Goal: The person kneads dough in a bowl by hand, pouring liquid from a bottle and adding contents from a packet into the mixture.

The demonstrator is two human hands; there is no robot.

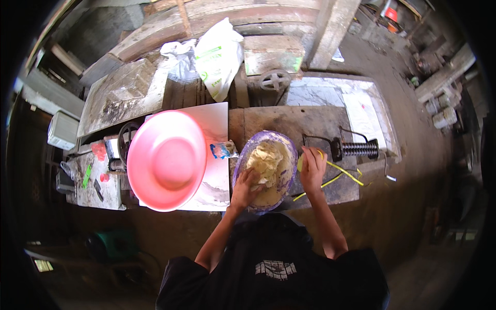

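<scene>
A cluttered workshop of weathered timber and dusty concrete surrounds the dark, worn surface (315, 126) before us, where a purple-rimmed bowl (290, 155) of pale, lumpy dough (266, 160) sits near the front edge. Our left hand (246, 187) presses down into the dough at the bowl's near side, fingers spread and partly sunk, so we cannot tell how much it grips. Our right hand (312, 166) hovers just beside the bowl's right rim, fingers loosely curled around something yellow that the hand mostly hides; yellow cord (341, 173) trails across the surface beneath it. To the left, an upturned pink basin (166, 160) rests on a white board (217, 124), covering most of it, with a small blue packet (221, 150) between basin and bowl. Behind, a white plastic bag (219, 57) slumps against planks, and a metal coil spring (359, 150) lies to the right. The fisheye rim darkens everything beyond.
</scene>
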